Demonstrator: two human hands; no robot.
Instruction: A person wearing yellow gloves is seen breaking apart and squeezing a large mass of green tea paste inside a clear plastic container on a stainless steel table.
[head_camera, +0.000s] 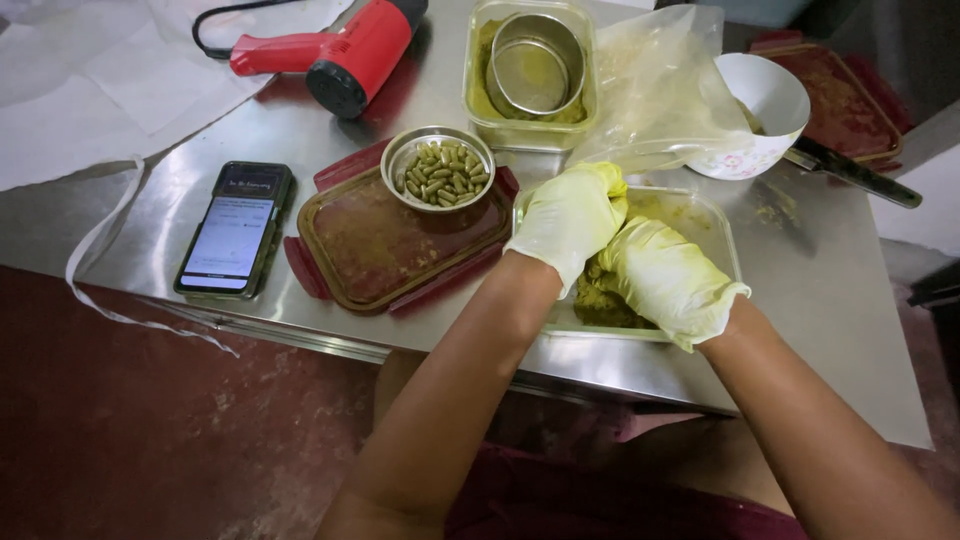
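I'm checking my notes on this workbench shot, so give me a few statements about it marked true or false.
1. Both hands, left hand and right hand, wear pale gloves. True.
2. The small metal bowl holds capsules. True.
3. The phone lies right of the hands. False: it lies to their left.
4. The hair dryer is blue. False: it is red.
5. The hands work in a clear container of greenish powder. True.

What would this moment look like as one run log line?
left hand: gloved, in clear container | right hand: gloved, on green powder | capsule bowl: on lid
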